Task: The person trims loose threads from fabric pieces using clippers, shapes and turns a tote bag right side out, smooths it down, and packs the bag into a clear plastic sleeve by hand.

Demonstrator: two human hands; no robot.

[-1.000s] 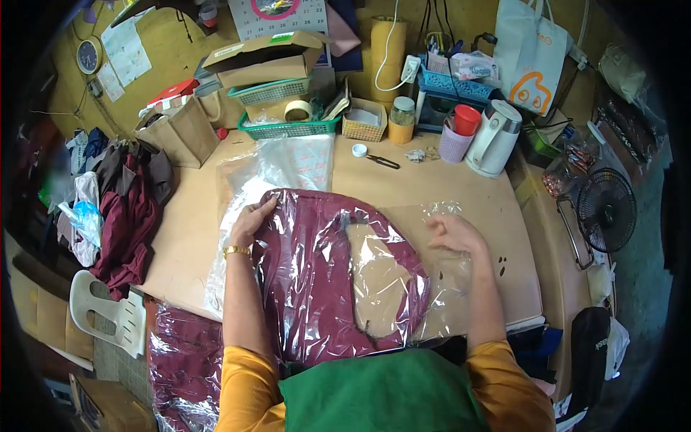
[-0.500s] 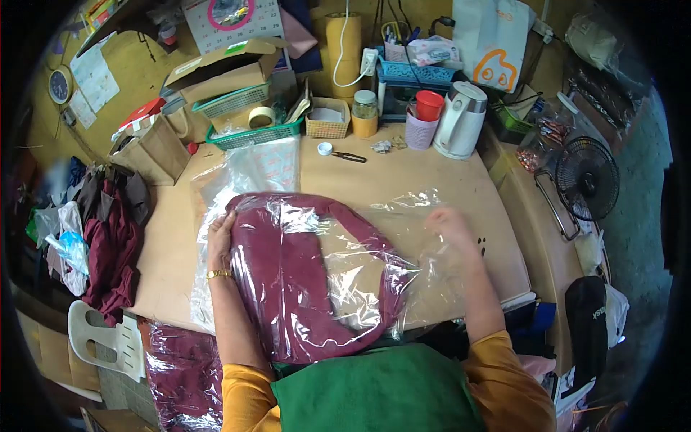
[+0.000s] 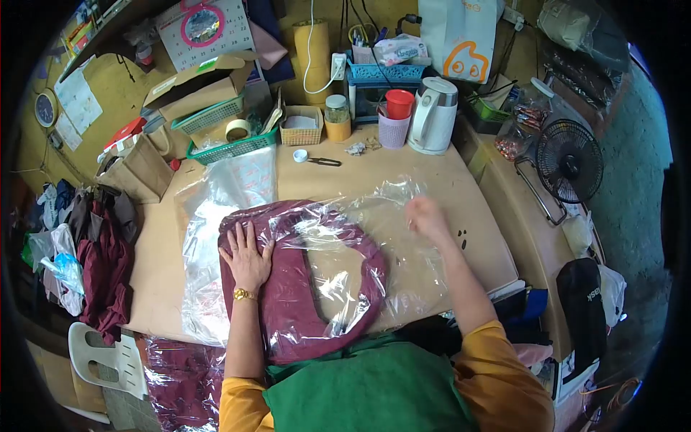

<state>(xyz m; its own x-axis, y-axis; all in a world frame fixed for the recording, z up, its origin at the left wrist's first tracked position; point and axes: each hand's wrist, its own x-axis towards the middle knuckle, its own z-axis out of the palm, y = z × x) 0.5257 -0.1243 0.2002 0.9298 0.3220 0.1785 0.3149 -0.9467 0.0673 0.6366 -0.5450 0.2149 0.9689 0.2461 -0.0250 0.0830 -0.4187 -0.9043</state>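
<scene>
A maroon garment (image 3: pixel 284 306) lies on the tabletop inside a clear plastic bag (image 3: pixel 417 281), with one part of it curving round to the right. My left hand (image 3: pixel 247 258) rests flat on the bagged garment near its upper left corner, fingers spread. At the bag's upper right, my right hand (image 3: pixel 426 216) is closed on the loose plastic; the exact grip is partly hidden. Beneath the garment's left side, more clear plastic bags (image 3: pixel 205 266) stretch up the table.
Along the back stand a green basket (image 3: pixel 237 147), a small wicker basket (image 3: pixel 301 133), a jar (image 3: pixel 337 119), a lilac cup (image 3: pixel 394 133) and a white kettle (image 3: pixel 434 119). Black snips (image 3: pixel 324 162) lie before them. A fan (image 3: pixel 570 160) stands right; maroon clothes (image 3: pixel 108 266) hang left.
My left hand has gone from gripping the garment's left edge to lying flat on top. My right hand stays closed at the bag's right side. The view has shifted.
</scene>
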